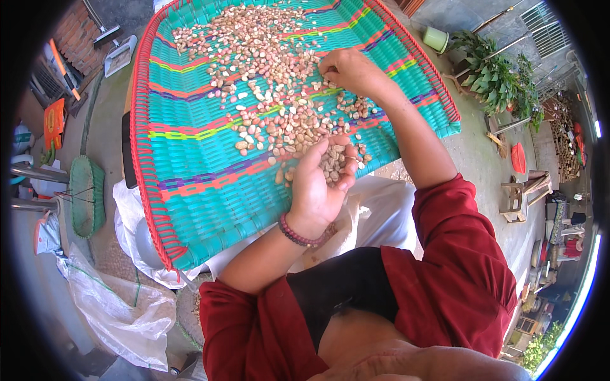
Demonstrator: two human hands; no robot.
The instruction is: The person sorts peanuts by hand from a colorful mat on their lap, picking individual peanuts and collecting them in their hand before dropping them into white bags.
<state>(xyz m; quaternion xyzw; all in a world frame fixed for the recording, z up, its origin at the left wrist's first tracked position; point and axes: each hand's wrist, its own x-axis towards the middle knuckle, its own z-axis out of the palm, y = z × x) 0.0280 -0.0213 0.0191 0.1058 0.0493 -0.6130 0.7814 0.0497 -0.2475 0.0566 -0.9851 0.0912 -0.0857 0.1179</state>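
A large green woven plastic tray (205, 157) with coloured stripes and a red-laced rim lies before me, strewn with shelled peanuts (271, 52), pinkish and pale. My left hand (319, 181), a beaded bracelet at its wrist, is cupped palm up over the near edge and holds a small heap of peanuts (332, 164), tan and wrinkled. Farther off, my right hand (350, 71) reaches down to the right side of the spread peanuts, its fingertips pinched together; whether anything is between them is hidden. A small separate pile of peanuts (355, 105) lies just below the right hand.
A white woven sack (128, 209) hangs below the tray's left corner. Left of it are an oval green basket (87, 195) and clear plastic sheeting (119, 305). At the right stand a wooden stool (514, 202), a red basket (518, 158) and a leafy plant (495, 81).
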